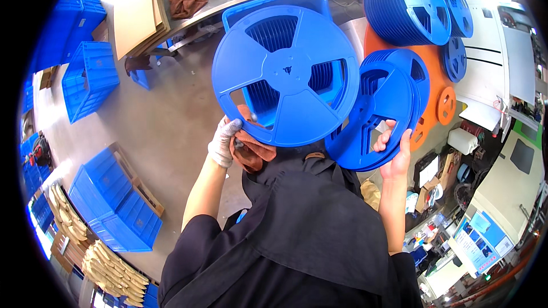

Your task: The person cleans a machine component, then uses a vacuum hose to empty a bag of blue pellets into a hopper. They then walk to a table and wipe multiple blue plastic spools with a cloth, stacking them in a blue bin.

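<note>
My left hand (224, 142), in a white glove, holds a brown cloth (251, 149) against the lower edge of a large blue plastic reel (285, 74), which is lifted close to the camera. My bare right hand (394, 151) grips the lower rim of a stack of blue reels (379, 117) standing on edge just right of the large reel. Through the big reel's openings a blue crate (274, 3) with more upright reels shows behind. My dark apron fills the lower middle.
More blue reels (408, 8) and small orange reels (446, 105) stand at the upper right beside a white machine (485, 51). Blue crates (88, 80) sit on the floor at left, with further crates (117, 205) on pallets lower left. Cardboard sheets (134, 8) lean at top left.
</note>
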{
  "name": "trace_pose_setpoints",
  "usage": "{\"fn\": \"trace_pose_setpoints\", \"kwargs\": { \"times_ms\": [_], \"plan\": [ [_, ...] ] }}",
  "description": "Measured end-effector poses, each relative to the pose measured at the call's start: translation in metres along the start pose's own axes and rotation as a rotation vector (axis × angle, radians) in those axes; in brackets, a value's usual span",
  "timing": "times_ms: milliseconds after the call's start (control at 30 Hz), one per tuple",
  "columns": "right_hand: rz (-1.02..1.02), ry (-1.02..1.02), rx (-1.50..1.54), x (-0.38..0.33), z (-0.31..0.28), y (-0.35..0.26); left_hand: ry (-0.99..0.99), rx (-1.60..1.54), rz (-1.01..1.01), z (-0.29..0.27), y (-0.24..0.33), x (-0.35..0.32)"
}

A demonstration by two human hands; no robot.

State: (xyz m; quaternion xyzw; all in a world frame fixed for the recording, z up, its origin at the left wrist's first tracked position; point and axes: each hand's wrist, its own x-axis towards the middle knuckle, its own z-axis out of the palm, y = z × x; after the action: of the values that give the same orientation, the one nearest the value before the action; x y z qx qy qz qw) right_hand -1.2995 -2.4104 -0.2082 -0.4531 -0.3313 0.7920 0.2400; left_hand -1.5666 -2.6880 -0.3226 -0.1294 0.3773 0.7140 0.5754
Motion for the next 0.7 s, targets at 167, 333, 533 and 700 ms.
{"fn": "trace_pose_setpoints", "kwargs": {
  "times_ms": [167,333,533,700],
  "plan": [
    [0.0,0.029,-0.01,-0.002,-0.005,0.002,0.074,-0.016,0.039,-0.004,-0.006,0.001],
    [-0.006,0.053,-0.022,-0.005,-0.01,0.005,0.179,0.22,0.189,-0.01,-0.006,0.033],
    [-0.006,0.074,-0.027,-0.009,-0.015,0.008,0.536,0.648,0.273,-0.047,-0.023,0.092],
    [-0.01,0.1,-0.036,-0.012,-0.013,0.01,0.692,0.94,0.348,-0.061,-0.02,0.129]
  ]
}}
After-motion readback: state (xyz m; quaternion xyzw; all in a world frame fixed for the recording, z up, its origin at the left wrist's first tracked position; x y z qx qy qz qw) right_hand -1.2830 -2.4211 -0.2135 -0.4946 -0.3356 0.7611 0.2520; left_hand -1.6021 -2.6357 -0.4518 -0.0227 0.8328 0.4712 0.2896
